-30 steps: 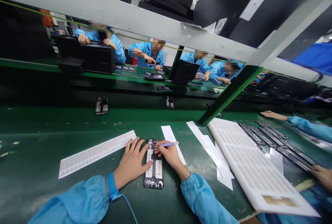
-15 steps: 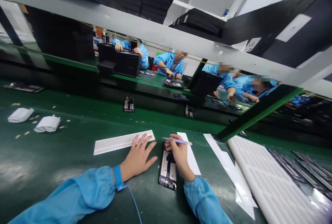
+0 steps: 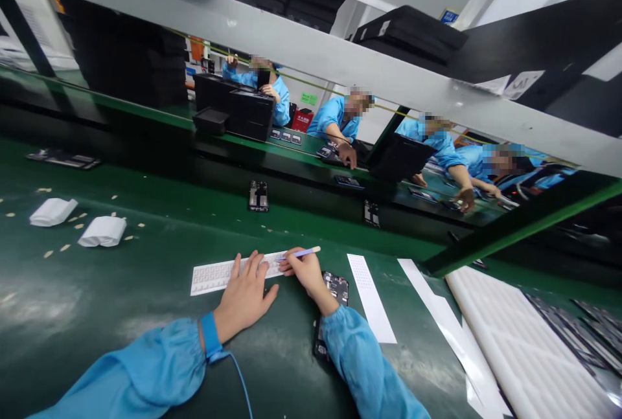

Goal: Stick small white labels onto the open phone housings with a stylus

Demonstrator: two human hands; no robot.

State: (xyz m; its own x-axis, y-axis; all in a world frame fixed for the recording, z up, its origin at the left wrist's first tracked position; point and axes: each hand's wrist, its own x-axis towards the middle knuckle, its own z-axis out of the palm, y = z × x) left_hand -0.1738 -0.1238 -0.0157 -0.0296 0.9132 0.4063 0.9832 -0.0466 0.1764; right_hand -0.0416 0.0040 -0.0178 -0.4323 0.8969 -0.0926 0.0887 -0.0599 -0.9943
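My left hand [image 3: 245,293] lies with spread fingers on a white sticker sheet [image 3: 212,278] printed with rows of small marks, on the green bench. A thin purple pen-like tool [image 3: 305,252] with a pale end is pinched in my right hand [image 3: 304,271]; its tip points at the right part of the sheet. Whether the tip touches the sheet, I cannot tell. Under my right wrist and sleeve lies an opened phone [image 3: 336,286], partly covered by the arm. A blue wrist strap [image 3: 210,336] with a cord circles my left wrist.
Right of the phone lie a second printed strip [image 3: 372,299] and white paper strips [image 3: 440,318]. Beyond them is a white foam tray [image 3: 515,335] beside several phone frames [image 3: 564,328]. Crumpled white papers [image 3: 103,231] sit at left. A green post [image 3: 525,225] rises at right; co-workers sit behind the shelf.
My right hand with the pen-like tool has moved left from above the phone to the sticker sheet. My left hand stays flat on the sheet. The whole view has shifted slightly.
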